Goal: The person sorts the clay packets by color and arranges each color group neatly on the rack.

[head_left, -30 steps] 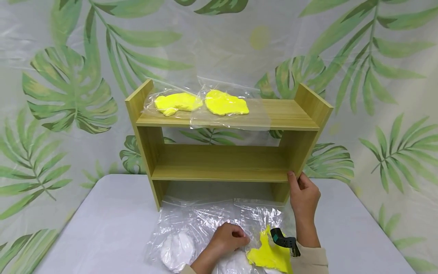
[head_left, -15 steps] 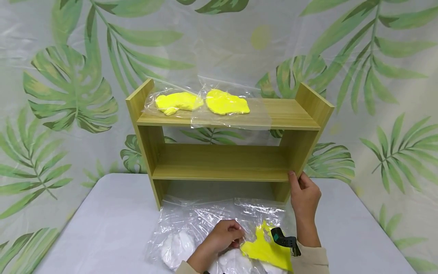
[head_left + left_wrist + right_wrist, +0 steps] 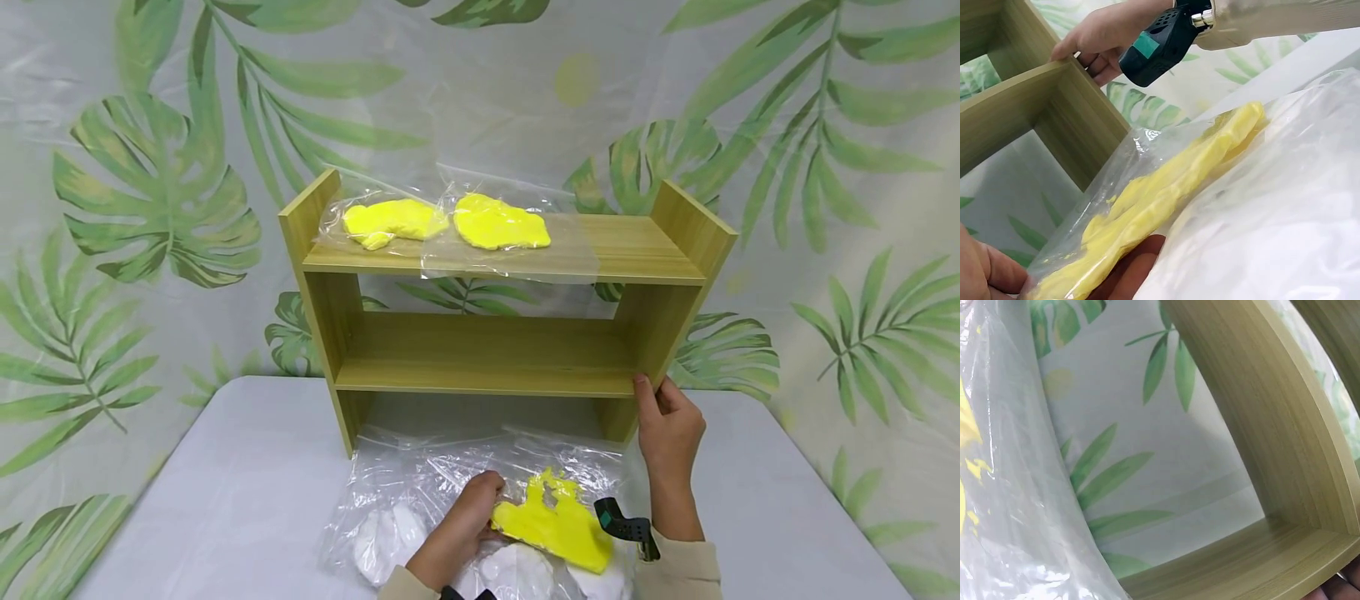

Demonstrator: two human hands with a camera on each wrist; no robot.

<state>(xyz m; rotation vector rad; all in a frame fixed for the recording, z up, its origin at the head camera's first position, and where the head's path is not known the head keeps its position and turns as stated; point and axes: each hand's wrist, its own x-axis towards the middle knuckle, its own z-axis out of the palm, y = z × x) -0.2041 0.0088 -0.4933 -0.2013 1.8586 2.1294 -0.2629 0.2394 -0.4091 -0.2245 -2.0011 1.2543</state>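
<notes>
My left hand [image 3: 468,515] grips the left edge of a clear zip bag holding a flattened, ragged yellow clay-like piece [image 3: 555,533]. In the left wrist view, fingers [image 3: 1138,269] lie beneath this yellow bag, which is tilted over white bagged material [image 3: 1279,212]. My right hand [image 3: 670,429] holds the right side panel of a wooden shelf unit [image 3: 487,390], its thumb at the end of the middle board. The right wrist view shows the shelf corner [image 3: 1310,534], with only a bit of that hand's fingers at the bottom edge.
Two clear bags with yellow lumps, one at left [image 3: 393,223] and one beside it [image 3: 501,223], lie on the top board. White lumps in bags [image 3: 390,542] lie on the white table [image 3: 247,467] before the shelf. A leaf-patterned sheet [image 3: 480,100] hangs behind.
My left hand has taken hold of the yellow bag's edge, and the yellow piece has shifted left and up, showing more white beneath. My right hand stays on the shelf.
</notes>
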